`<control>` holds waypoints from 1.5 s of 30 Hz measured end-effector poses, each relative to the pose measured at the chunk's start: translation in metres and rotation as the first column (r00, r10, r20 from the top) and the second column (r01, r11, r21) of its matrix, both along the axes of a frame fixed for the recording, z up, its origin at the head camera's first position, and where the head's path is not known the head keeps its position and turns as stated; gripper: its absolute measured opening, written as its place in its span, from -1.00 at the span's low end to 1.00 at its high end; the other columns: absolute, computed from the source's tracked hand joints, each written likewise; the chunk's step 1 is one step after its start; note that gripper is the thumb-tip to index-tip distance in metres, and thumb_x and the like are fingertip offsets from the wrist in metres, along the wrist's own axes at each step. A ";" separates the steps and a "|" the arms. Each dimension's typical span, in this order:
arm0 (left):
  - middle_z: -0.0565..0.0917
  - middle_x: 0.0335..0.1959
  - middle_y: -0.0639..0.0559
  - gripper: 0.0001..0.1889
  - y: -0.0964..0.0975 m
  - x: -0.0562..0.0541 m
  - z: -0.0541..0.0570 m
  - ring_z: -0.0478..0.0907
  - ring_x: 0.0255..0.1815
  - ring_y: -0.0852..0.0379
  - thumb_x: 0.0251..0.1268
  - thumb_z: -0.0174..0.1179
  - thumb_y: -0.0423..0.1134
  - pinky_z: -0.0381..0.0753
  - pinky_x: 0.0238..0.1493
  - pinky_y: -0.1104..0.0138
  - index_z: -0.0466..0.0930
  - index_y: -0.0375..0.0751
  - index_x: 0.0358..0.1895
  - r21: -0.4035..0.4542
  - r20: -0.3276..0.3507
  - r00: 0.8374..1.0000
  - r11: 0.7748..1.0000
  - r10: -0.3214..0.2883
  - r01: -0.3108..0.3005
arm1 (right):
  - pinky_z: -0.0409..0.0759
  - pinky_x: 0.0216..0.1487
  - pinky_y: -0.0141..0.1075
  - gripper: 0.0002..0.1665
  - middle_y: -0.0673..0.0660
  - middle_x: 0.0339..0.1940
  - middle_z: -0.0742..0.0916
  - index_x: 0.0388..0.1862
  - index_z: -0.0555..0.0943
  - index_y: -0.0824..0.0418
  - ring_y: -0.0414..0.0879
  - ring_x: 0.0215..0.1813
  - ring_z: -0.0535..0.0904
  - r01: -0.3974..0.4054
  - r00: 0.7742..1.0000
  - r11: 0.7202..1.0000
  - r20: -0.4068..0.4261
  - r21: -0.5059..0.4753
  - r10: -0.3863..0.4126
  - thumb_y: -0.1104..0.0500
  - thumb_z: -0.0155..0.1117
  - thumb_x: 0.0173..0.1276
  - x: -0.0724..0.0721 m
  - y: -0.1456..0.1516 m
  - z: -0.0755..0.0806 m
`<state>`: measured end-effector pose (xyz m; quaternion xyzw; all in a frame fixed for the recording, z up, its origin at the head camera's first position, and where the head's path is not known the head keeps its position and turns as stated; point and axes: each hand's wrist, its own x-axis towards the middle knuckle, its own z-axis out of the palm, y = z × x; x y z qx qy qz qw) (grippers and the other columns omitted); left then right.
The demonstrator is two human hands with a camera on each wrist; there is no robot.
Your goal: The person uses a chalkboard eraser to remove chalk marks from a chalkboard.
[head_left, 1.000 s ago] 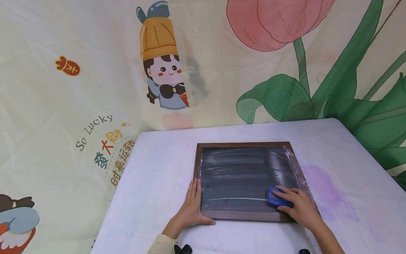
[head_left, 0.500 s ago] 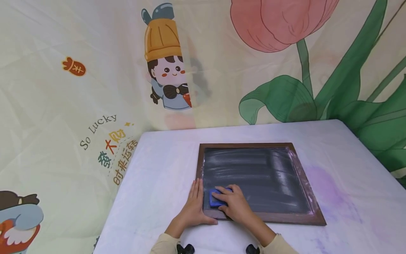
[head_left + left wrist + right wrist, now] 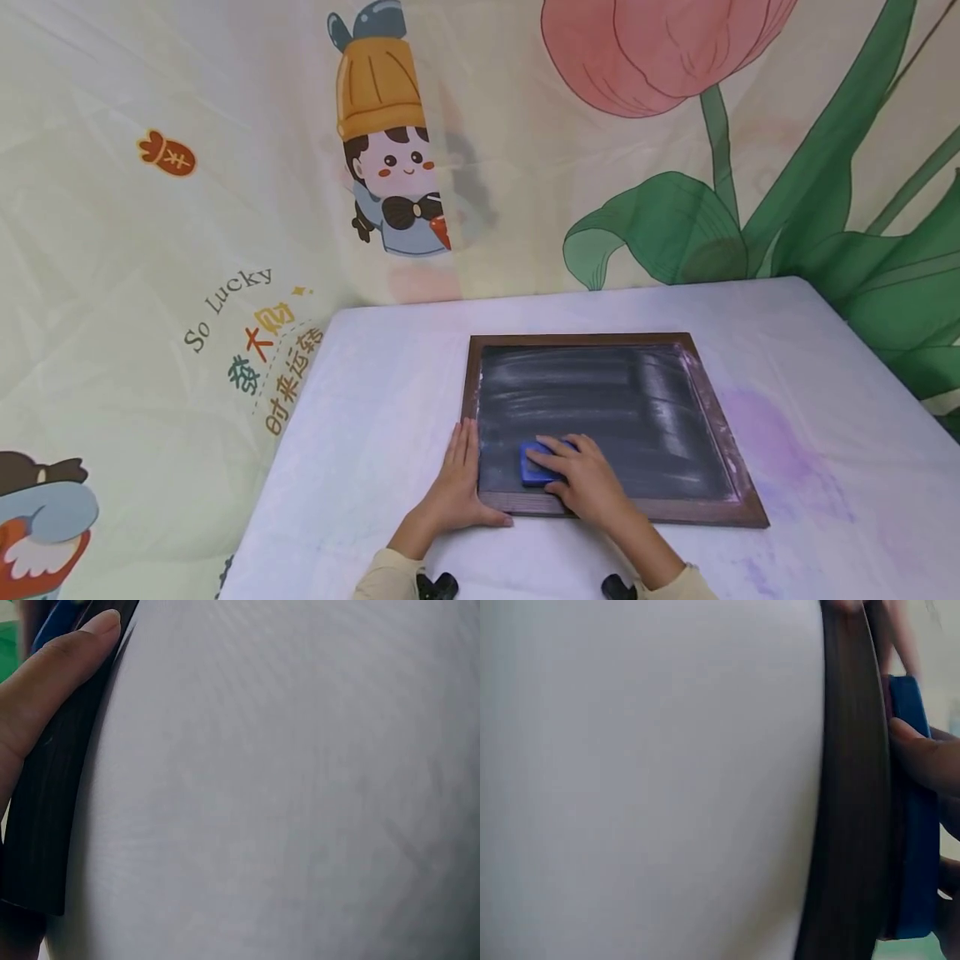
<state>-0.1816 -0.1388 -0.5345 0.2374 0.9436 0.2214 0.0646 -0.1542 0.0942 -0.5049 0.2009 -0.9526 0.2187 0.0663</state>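
A small blackboard [image 3: 600, 383] in a brown wooden frame lies on the table, its dark surface streaked with pale chalk smears. My right hand [image 3: 592, 487] grips a blue blackboard eraser [image 3: 531, 471] flat on the board's lower left part. In the right wrist view, the thumb [image 3: 924, 756] pinches the eraser's blue side [image 3: 919, 855] just past the frame. My left hand [image 3: 454, 493] rests at the lower left corner, straight fingers along the frame's left side and thumb stretched along the bottom edge. The left wrist view shows that thumb [image 3: 64, 667] lying against the dark frame [image 3: 45, 810].
A white cloth [image 3: 367, 383] with faint purple stains covers the table around the board. Behind it hangs a printed backdrop [image 3: 510, 192] with a tulip and cartoon figures. Black wrist-camera mounts [image 3: 438, 586] show at both cuffs.
My right hand swept the eraser leftward along the board's bottom, and the white chalk line there disappeared. It has since slid slightly back to the right. The left hand stays put.
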 end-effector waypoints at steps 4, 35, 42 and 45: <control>-0.37 0.47 -0.24 0.54 -0.003 0.001 0.000 -0.41 0.47 -0.17 -0.54 0.39 0.40 -0.04 0.40 0.01 -0.50 -0.28 0.42 0.001 -0.001 1.000 1.000 0.021 -0.021 | 0.34 0.13 0.14 -0.37 0.12 0.17 0.58 0.08 0.58 0.01 0.23 0.11 0.45 0.120 0.993 0.993 -0.009 0.001 -0.120 0.17 0.45 -0.08 0.016 0.060 0.001; -0.42 0.46 -0.20 0.50 -0.002 -0.002 -0.001 -0.49 0.46 -0.16 -0.43 0.40 0.34 -0.11 0.38 -0.08 -0.60 -0.19 0.40 0.135 0.099 0.995 0.991 -0.029 0.016 | 0.36 0.11 0.07 -0.40 0.06 0.18 0.57 0.09 0.58 0.00 0.12 0.06 0.44 -0.117 0.993 0.992 -0.002 -0.052 0.117 0.10 0.44 -0.03 -0.015 -0.028 0.000; -0.42 0.46 -0.20 0.50 -0.006 -0.004 -0.003 -0.49 0.46 -0.19 -0.41 0.45 0.25 -0.11 0.36 -0.14 -0.62 -0.18 0.40 0.186 0.111 0.993 0.982 -0.046 0.025 | 0.27 0.23 0.05 -0.42 0.03 0.17 0.59 0.08 0.58 -0.04 0.07 0.08 0.44 -0.156 0.988 0.987 -0.028 -0.049 0.155 0.06 0.42 -0.02 -0.020 -0.057 -0.004; -0.41 0.47 -0.20 0.50 -0.007 -0.004 -0.005 -0.48 0.46 -0.17 -0.41 0.44 0.27 -0.10 0.36 -0.13 -0.63 -0.17 0.40 0.184 0.115 0.993 0.983 -0.034 0.013 | 0.27 0.24 0.07 -0.41 0.03 0.19 0.57 0.11 0.56 -0.04 0.07 0.11 0.44 -0.163 0.987 0.985 -0.003 -0.061 0.163 0.05 0.40 0.01 -0.020 -0.052 -0.004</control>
